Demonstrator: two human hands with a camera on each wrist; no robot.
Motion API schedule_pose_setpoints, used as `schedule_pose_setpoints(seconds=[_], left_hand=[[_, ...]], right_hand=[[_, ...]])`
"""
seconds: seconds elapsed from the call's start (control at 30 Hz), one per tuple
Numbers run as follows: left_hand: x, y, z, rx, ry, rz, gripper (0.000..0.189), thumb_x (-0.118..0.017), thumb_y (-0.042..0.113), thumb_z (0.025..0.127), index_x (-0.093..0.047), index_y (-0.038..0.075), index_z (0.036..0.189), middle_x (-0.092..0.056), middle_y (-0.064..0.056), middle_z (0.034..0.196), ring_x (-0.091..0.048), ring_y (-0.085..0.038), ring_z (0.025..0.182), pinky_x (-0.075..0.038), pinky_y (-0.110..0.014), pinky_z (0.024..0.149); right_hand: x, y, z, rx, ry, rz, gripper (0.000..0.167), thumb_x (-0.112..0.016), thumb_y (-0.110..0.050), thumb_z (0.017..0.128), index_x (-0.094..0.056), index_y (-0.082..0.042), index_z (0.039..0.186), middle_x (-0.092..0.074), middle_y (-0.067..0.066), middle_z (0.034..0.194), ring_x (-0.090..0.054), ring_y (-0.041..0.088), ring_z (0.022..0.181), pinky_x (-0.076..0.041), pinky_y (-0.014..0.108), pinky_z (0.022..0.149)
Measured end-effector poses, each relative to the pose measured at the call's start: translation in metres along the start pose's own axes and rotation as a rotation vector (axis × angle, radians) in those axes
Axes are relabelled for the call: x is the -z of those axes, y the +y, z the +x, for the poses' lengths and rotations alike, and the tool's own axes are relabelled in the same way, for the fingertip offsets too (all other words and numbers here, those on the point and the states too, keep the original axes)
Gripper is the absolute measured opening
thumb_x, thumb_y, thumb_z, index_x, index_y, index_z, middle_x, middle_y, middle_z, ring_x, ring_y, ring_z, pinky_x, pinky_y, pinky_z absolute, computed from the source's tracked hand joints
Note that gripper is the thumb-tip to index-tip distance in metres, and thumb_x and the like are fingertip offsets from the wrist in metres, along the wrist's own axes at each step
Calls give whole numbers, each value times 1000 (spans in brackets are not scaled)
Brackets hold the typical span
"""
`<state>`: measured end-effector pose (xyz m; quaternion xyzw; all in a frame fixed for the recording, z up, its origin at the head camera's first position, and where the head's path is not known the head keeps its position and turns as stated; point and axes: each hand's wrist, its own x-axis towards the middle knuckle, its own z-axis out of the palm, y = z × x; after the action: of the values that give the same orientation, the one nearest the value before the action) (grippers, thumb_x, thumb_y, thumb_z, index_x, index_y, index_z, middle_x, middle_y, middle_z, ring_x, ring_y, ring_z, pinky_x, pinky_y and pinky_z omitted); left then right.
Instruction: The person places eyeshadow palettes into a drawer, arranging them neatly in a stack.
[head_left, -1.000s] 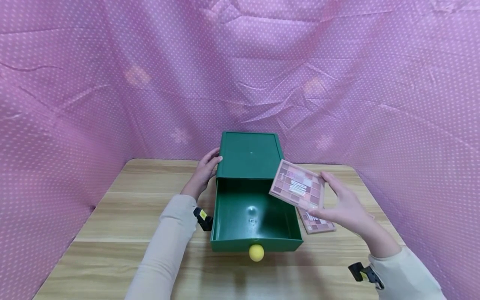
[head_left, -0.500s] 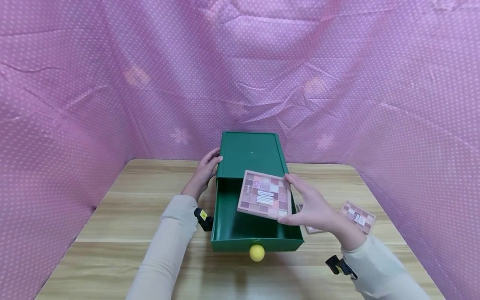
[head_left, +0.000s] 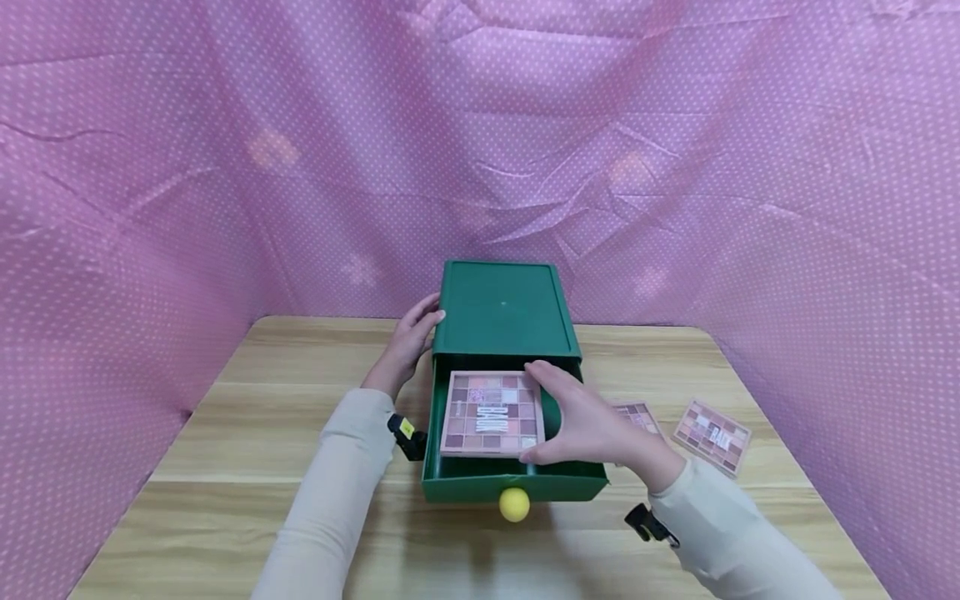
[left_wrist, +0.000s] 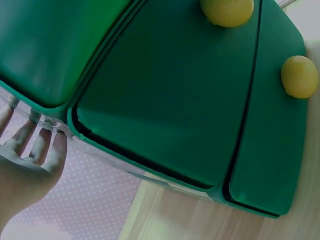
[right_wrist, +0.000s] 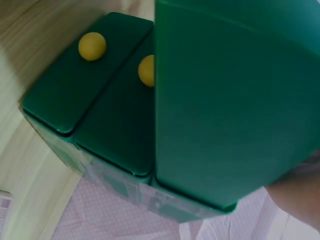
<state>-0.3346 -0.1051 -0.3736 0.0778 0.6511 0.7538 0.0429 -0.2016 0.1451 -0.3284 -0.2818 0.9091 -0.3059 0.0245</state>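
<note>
A green drawer cabinet stands on the table with its top drawer pulled out, a yellow knob on the front. My right hand holds a pink eyeshadow palette by its right edge, thumb at the near corner and fingers at the far one. The palette lies face up, nearly level, within the drawer's outline. In the right wrist view the drawer hides most of that hand. My left hand rests against the cabinet's left side; in the left wrist view its extended fingers touch the clear side wall.
Two more eyeshadow palettes, a nearer one partly behind my right hand and another, lie on the wooden table to the right. Below the pulled-out drawer are two closed drawers with yellow knobs. A pink dotted curtain surrounds the table.
My right hand has carried the palette leftward from the drawer's right side to over the drawer, levelling and lowering it. The left hand and cabinet have stayed put.
</note>
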Motion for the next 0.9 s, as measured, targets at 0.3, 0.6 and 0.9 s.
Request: schedule_pose_setpoints(seconds=[0.3,0.6,0.9], left_hand=[[0,-6,3,-1,22,-9,46,-50,25,87,-38,17,130,-35,-4,130,-34,-20,116,-35,-40,88],[-2,-6,2,-6,26,-15,46,-50,25,87,-38,18,131,-34,-4,131,-33,-20,117,-35,-40,88],[-2,-6,-1,-3,39,-12,46,-50,26,87,-38,18,131,-34,-4,131,-32,-20,117,-34,-40,89]], right_hand=[[-11,2,7,18,-46,-66,96,-74,-43,58,-30,-3,133,-26,11,137,-23,23,124,-27,43,94],[-19,-1,10,46,-127,-112,89,-73,-34,61,-31,-2,132,-28,12,136,-25,25,122,-30,40,93],[-23,-1,10,96,-161,-261,92,-75,-41,60,-33,2,130,-31,16,133,-30,27,120,-32,37,92]])
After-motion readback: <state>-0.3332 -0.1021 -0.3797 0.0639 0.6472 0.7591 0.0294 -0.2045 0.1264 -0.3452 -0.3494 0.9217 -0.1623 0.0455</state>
